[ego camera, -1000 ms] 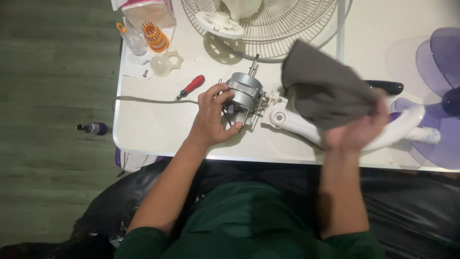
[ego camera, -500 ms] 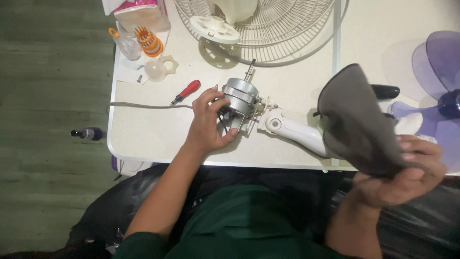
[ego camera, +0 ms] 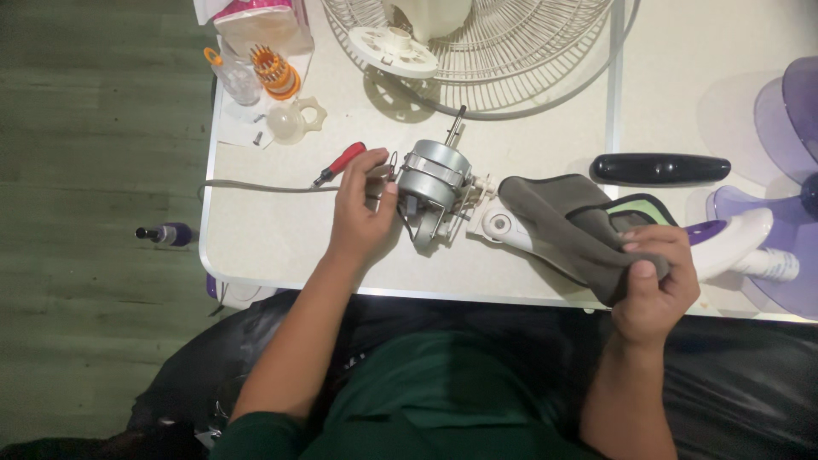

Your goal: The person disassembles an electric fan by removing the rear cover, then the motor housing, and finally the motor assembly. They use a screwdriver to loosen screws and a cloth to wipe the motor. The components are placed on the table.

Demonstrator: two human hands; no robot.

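Observation:
A grey metal fan motor [ego camera: 433,183] with its shaft pointing away lies on the white table [ego camera: 281,230], joined to a white plastic fan neck [ego camera: 503,227]. My left hand [ego camera: 360,209] grips the motor's rear end where the wires come out. My right hand [ego camera: 654,281] is closed on a grey cloth [ego camera: 567,226] with a green underside, which drapes over the white neck near the table's front edge.
A red-handled screwdriver [ego camera: 341,162] and a grey cable [ego camera: 264,186] lie left of the motor. A wire fan guard [ego camera: 511,51], small parts and a jar [ego camera: 234,77] sit at the back. A black handle [ego camera: 660,168] and purple fan blades [ego camera: 780,183] are at right.
My right hand swung the cloth from above the fan neck out to the right, then brought it down onto the neck. My left hand shifted slightly toward the motor's rear.

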